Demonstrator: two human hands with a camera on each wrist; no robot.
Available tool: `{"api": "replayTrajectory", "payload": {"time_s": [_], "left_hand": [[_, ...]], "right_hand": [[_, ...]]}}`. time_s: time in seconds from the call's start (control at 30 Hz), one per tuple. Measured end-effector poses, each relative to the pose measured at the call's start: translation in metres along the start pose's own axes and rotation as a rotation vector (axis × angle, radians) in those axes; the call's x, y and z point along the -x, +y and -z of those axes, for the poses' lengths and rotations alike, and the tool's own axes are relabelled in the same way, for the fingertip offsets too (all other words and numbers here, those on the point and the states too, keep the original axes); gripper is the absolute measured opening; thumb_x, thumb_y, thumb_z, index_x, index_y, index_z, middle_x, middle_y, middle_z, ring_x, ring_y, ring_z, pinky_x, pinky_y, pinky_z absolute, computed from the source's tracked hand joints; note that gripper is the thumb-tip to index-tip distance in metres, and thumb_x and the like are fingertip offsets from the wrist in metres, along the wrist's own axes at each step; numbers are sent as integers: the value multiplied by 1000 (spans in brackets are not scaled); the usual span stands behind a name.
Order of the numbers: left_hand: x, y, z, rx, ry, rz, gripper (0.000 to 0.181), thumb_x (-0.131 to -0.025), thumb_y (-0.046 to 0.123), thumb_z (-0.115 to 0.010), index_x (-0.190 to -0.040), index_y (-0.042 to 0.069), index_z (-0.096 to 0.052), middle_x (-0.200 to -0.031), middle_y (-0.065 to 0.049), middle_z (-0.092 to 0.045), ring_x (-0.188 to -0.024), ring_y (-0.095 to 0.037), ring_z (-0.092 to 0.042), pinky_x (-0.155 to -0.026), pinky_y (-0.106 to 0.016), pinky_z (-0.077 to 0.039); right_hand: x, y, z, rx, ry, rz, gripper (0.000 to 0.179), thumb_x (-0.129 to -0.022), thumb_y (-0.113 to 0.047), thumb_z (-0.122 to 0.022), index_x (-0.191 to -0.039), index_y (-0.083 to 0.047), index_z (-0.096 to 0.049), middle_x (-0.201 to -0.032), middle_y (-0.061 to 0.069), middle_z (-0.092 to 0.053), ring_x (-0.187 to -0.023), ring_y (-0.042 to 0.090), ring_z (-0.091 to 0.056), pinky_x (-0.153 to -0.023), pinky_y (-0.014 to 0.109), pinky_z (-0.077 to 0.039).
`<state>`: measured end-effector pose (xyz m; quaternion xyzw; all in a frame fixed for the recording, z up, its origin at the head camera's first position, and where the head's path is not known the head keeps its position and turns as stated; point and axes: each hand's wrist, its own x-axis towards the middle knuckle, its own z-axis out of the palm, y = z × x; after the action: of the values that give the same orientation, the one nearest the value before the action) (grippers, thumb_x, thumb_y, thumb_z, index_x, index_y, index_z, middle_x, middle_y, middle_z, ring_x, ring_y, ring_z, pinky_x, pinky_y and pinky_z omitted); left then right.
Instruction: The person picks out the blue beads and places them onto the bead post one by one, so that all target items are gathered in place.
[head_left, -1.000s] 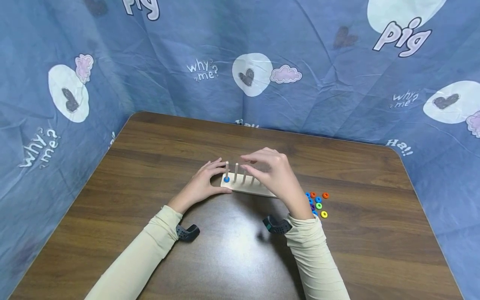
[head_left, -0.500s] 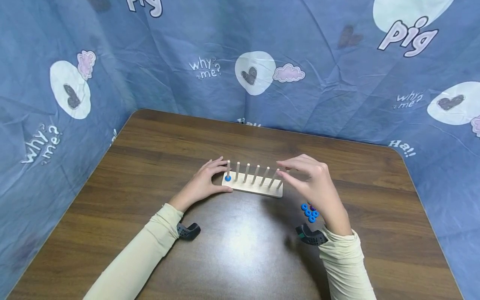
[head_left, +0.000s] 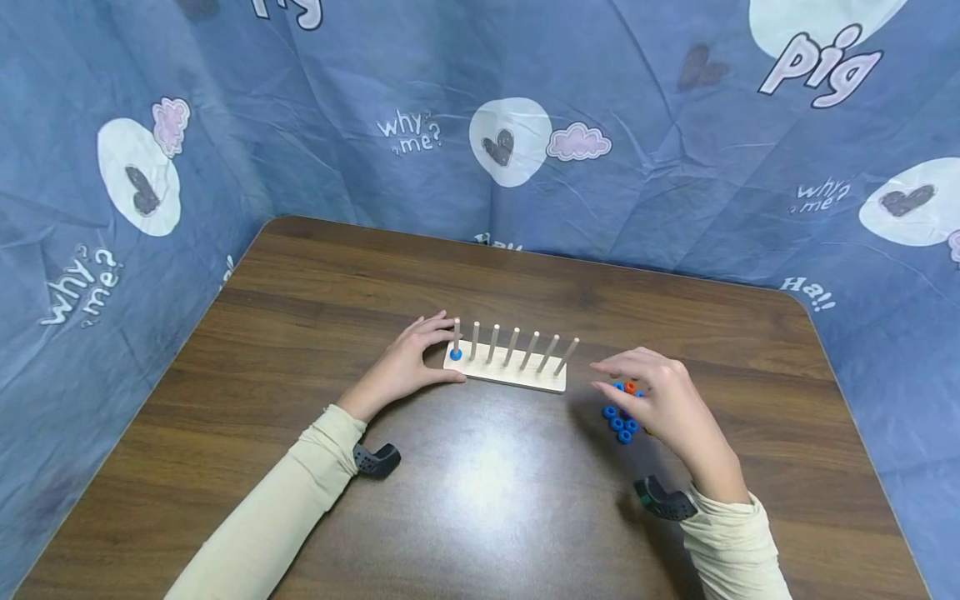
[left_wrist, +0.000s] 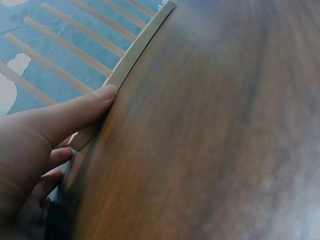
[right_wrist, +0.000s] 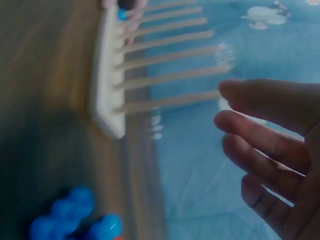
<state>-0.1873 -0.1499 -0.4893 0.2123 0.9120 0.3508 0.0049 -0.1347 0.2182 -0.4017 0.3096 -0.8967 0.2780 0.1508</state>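
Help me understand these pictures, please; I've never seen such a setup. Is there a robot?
No robot here: just a person's bare left hand and right hand. The wide picture looks down from the person's head; the two smaller ones are taken from the left and right wrists.

On the brown table sits a pale board with seven upright pegs. A blue ring sits on the leftmost peg. Loose blue rings and an orange one lie right of the board, some partly hidden.

The left hand grips the board's left end. The right hand holds nothing visible; its thumb and fingertips are apart.
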Motion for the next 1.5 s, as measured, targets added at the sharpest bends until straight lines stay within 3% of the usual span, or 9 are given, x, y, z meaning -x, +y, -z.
{"api": "replayTrajectory", "payload": {"time_s": [0.17,0.4,0.67,1.0,1.27,1.5], "left_hand": [[0,0,0,0,7,-5,68,-73,38,-89,-128,5,-67,-151,-11,-53,-152,-27,-35,-132,-45,-18],[0,0,0,-4,4,3,68,-74,39,-89,-129,5,-67,-151,-11,-53,-152,-27,-35,-132,-45,-18],[-1,0,0,-7,-10,16,70,-75,42,-88,-131,8,-65,-154,-8,-51,-153,-25,-33,-132,-44,-16],[0,0,0,-1,-25,34,70,-76,44,-86,-133,9,-64,-155,-7,-49,-154,-23,-30,-133,-43,-15],[1,0,1,0,-23,29,71,-76,43,-87,-133,8,-64,-154,-7,-50,-154,-24,-30,-133,-43,-14],[0,2,1,7,-15,26,70,-75,40,-88,-132,6,-65,-154,-10,-50,-154,-26,-32,-133,-44,-16]], "right_hand": [[13,12,-5,54,-106,-23,18,-77,-14,-86,-95,-13,-80,-90,-2,-78,-80,14,-73,-69,34,-61],[23,21,-9,112,-248,-95,16,-79,-18,-85,-94,-14,-80,-79,-6,-73,-67,7,-62,-58,23,-51],[24,21,-12,141,-342,-187,15,-79,-22,-85,-92,-15,-80,-72,-10,-68,-63,-2,-57,-54,19,-47],[24,22,-12,168,-385,-224,12,-81,-17,-82,-93,-15,-81,-79,-6,-75,-66,2,-66,-58,27,-54],[24,25,-15,161,-386,-211,9,-81,-15,-82,-91,-14,-81,-71,-10,-70,-62,-4,-60,-55,22,-50],[25,25,-17,190,-379,-216,11,-82,-17,-81,-93,-15,-80,-74,-8,-71,-65,1,-62,-55,27,-51]]}}
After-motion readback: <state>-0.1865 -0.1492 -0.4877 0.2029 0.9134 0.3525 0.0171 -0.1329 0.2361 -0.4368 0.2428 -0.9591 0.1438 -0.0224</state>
